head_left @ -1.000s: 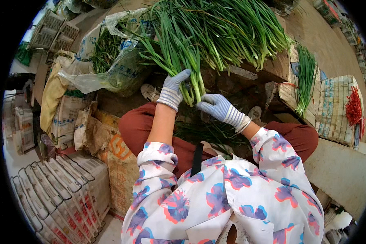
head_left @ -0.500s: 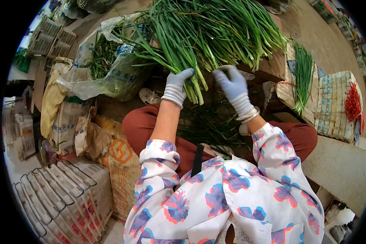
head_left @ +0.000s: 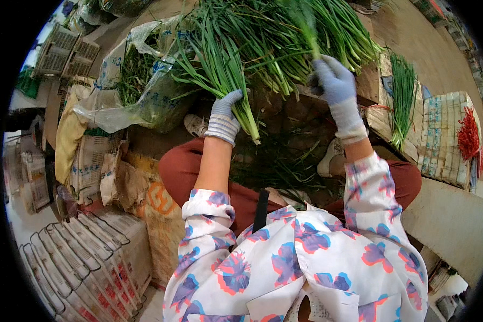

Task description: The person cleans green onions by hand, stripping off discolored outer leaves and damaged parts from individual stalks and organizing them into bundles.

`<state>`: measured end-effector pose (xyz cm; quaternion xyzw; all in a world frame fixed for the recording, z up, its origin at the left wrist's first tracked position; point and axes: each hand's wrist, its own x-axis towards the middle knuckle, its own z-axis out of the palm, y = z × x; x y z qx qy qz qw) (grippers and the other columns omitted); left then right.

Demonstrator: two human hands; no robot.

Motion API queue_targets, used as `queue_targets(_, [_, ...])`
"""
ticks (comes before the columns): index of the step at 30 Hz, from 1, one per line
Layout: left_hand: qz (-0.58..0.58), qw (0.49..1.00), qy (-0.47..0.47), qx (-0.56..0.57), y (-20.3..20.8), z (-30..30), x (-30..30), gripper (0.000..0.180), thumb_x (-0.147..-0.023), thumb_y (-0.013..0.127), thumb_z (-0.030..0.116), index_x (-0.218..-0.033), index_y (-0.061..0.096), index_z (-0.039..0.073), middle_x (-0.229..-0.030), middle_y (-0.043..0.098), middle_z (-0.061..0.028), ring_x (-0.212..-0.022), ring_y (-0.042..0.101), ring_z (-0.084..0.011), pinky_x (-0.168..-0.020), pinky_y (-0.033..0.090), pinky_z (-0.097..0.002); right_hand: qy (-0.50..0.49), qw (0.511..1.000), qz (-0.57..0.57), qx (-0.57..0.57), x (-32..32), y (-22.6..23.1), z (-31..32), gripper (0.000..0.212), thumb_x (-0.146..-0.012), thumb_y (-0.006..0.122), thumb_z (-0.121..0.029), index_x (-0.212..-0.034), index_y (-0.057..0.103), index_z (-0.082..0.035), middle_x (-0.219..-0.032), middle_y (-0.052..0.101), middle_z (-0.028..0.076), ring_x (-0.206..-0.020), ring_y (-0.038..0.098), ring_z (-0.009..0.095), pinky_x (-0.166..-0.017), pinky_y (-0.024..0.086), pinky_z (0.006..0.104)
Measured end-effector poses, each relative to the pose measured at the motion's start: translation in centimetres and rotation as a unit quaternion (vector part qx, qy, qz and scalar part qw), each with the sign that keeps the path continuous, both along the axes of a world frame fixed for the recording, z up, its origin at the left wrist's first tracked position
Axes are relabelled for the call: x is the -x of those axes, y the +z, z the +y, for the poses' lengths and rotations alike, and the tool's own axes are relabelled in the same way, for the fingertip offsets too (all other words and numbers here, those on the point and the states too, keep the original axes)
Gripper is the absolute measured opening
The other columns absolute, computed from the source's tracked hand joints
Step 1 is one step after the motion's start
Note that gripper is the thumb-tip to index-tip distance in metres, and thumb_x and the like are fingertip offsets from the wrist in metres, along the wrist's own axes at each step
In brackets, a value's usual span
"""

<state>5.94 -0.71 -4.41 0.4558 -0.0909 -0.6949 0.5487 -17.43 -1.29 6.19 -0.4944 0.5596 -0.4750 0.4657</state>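
Note:
My left hand (head_left: 224,119), in a grey knit glove, is closed around a bunch of long green chives (head_left: 220,70) near its cut white ends. My right hand (head_left: 334,85), also gloved, is raised to the right and pinches a few green stalks (head_left: 306,27) that it lifts out of the big heap of chives (head_left: 284,37) ahead of me. Trimmed leaves (head_left: 279,161) lie on the ground between my knees.
A clear plastic bag with more greens (head_left: 139,91) lies at the left. Sacks (head_left: 86,155) and stacked crates (head_left: 86,263) stand at the lower left. At the right lie a tied bunch of chives (head_left: 402,102), a folded woven sack (head_left: 445,139) and red ties (head_left: 469,137).
My right hand has let go of the bunch's base and risen up and to the right, pulling a few stalks with it. My left hand keeps its grip on the bunch.

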Motion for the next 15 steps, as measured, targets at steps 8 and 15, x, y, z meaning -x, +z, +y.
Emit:
queue_targets(8, [-0.085, 0.993, -0.059, 0.06, 3.8, 1.2, 1.3, 0.031, -0.07, 0.066, 0.001, -0.1, 0.058, 0.004, -0.084, 0.062, -0.0053, -0.073, 0.06, -0.0198, -0.064, 0.051, -0.0332, 0.012, 0.929, 0.315, 0.196, -1.9, -1.2, 3.1, 0.043, -0.074, 0.064, -0.04, -0.098, 0.059, -0.004, -0.09, 0.061, 0.013, -0.079, 0.06, 0.029, -0.07, 0.048, 0.0366])
queue_targets(15, [-0.028, 0.996, -0.056, 0.061, 1.8, 1.1, 2.3, 0.021, -0.075, 0.065, 0.002, -0.096, 0.059, 0.003, -0.086, 0.063, -0.0078, -0.074, 0.062, -0.0205, -0.064, 0.054, -0.0342, 0.07, 0.996, -0.014, 0.051, -6.2, -5.2, 2.7, 0.029, -0.084, 0.058, -0.024, -0.1, 0.057, 0.0, -0.085, 0.062, 0.011, -0.074, 0.06, 0.019, -0.069, 0.048, 0.0279])
